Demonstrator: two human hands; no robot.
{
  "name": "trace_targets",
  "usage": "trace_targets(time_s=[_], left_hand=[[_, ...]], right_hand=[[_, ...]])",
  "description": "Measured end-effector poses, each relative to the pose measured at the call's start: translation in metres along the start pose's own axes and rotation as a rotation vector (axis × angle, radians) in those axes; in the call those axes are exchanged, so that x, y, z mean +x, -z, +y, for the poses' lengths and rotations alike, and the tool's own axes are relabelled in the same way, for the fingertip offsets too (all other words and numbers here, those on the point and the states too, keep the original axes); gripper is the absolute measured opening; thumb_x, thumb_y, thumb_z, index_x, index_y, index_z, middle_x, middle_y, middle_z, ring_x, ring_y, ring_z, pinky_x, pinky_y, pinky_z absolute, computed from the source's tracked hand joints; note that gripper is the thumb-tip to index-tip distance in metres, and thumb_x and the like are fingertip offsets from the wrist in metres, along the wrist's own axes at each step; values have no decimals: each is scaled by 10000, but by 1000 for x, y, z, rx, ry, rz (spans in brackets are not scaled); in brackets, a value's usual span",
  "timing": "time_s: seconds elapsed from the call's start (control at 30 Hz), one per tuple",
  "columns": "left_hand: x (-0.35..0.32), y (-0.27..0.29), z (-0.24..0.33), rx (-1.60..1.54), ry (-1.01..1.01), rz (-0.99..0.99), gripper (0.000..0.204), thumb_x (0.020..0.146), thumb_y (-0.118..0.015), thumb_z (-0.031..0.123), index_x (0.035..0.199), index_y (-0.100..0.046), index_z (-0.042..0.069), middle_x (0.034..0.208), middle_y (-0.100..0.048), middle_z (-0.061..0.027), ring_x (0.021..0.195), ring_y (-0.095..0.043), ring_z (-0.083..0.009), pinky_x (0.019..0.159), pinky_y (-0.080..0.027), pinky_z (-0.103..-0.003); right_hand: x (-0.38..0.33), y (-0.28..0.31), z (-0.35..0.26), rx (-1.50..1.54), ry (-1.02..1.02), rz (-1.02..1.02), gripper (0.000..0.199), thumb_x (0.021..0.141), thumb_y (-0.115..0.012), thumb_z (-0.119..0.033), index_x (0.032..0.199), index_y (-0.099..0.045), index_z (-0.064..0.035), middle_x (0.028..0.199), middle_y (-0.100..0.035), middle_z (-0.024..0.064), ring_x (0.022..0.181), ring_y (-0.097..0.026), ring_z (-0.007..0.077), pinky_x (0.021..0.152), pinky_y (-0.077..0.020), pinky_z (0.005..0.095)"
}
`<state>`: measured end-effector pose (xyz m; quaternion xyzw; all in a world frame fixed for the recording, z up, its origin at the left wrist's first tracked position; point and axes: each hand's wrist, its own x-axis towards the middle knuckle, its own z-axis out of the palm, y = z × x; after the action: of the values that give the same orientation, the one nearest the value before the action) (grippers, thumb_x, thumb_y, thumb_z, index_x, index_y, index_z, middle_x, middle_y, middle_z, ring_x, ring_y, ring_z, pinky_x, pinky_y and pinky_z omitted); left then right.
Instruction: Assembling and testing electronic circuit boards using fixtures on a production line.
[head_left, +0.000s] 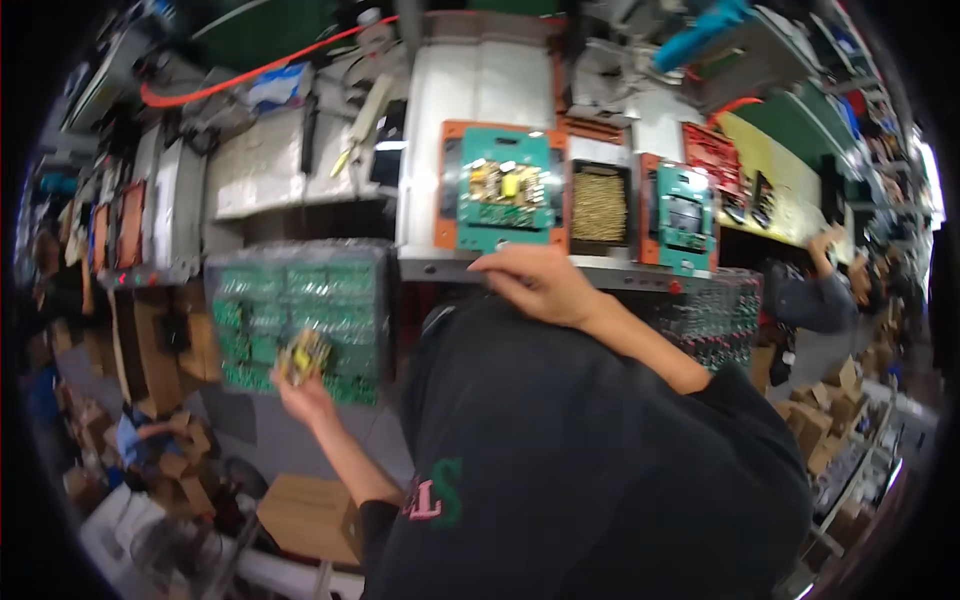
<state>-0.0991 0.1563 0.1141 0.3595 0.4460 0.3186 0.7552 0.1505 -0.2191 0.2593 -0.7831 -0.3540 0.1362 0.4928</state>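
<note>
My left hand (308, 396) is closed on a small circuit board (306, 354) with yellow and pale parts standing on it. It is held over a clear tray (300, 255) of green circuit boards at the left. My right hand (535, 287) rests by the front edge of the bench, fingers stretched to the left, thumb a little apart, with nothing seen in it. Just beyond it, a green and orange fixture (505, 232) holds a board with yellow and pale parts.
Right of the fixture are a dark box of small brass-coloured pieces (600, 205) and a second orange-and-green fixture (684, 222). More boards (715, 310) stand below the bench on the right. Cardboard boxes (312, 515) lie at the lower left. Other people work at both sides.
</note>
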Motion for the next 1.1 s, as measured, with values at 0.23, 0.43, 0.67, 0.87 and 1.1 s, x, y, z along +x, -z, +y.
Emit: trace_targets(time_s=[0.23, 0.43, 0.67, 0.87, 1.1], left_hand=[[-93, -211, 2, 12, 23, -736, 420, 1037, -571, 191, 1408, -458, 30, 1253, -608, -124, 1023, -663, -228, 776, -584, -362], [-191, -321, -61, 83, 149, -887, 424, 1050, -538, 154, 1422, -391, 12, 1244, -620, -157, 1027, -681, -249, 808, -609, -377], [-278, -388, -175, 619, -137, -1236, 696, 908, -691, -1, 1510, -342, 12, 1440, -492, -159, 1332, -500, -257, 1105, -441, -377], [-302, -443, -246, 996, -963, -1442, 441, 863, -784, 126, 1278, -650, 61, 1364, -561, -129, 1150, -569, -316, 990, -463, -415], [-308, -439, -262, 1084, -1108, -1335, 336, 846, -786, 102, 1165, -693, 50, 1251, -617, -138, 1096, -603, -336, 920, -506, -426]], right_hand=[[12, 38, -12, -32, 245, 125, 266, 851, -702, 58, 1098, -721, -38, 1035, -672, 89, 934, -680, 237, 778, -550, 335], [-43, 98, 17, -238, 181, 226, 537, 789, -777, -86, 1291, -588, -65, 1209, -593, 133, 1132, -591, 327, 938, -506, 424], [-163, 187, 99, -250, -45, 477, 426, 798, -769, -50, 1208, -658, -22, 1096, -659, 158, 981, -661, 324, 835, -545, 376], [-205, 252, 177, -300, -154, 491, 392, 835, -749, -70, 1208, -651, -1, 1048, -648, 148, 908, -653, 334, 802, -530, 400], [-201, 259, 194, -335, -144, 337, 377, 853, -728, -98, 1201, -619, -2, 1011, -609, 167, 1011, -592, 380, 889, -485, 453]])
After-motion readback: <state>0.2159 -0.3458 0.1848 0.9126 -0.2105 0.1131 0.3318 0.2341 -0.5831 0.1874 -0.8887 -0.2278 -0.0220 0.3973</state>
